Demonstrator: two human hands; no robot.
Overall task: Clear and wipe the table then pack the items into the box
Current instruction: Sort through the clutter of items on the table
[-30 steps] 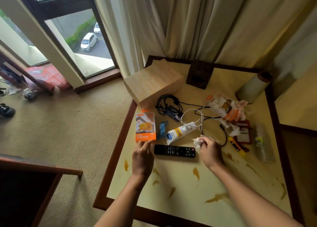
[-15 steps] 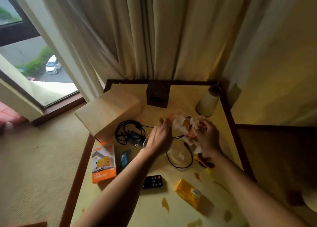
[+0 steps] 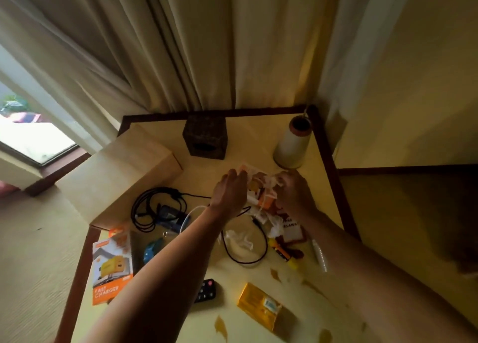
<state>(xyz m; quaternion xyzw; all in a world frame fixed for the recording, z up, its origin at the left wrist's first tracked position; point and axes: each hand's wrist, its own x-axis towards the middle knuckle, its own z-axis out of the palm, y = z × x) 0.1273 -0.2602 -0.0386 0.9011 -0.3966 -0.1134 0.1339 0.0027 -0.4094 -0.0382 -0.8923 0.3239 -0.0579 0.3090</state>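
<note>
Since a moment ago both hands have stayed at the wrappers (image 3: 261, 195) near the surface's (image 3: 248, 146) far edge. The left hand (image 3: 230, 192) hovers half-curled, its grip unclear; the right hand (image 3: 294, 192) pinches crumpled tissue (image 3: 274, 181). The box (image 3: 121, 172) sits closed at the left corner. Stains (image 3: 221, 327) mark the bare near side.

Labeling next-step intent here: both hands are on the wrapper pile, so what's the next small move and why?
Probably lift the crumpled wrappers off the table: the left hand and right hand close on them from both sides, while brown spills remain unwiped and other items are scattered.
</note>
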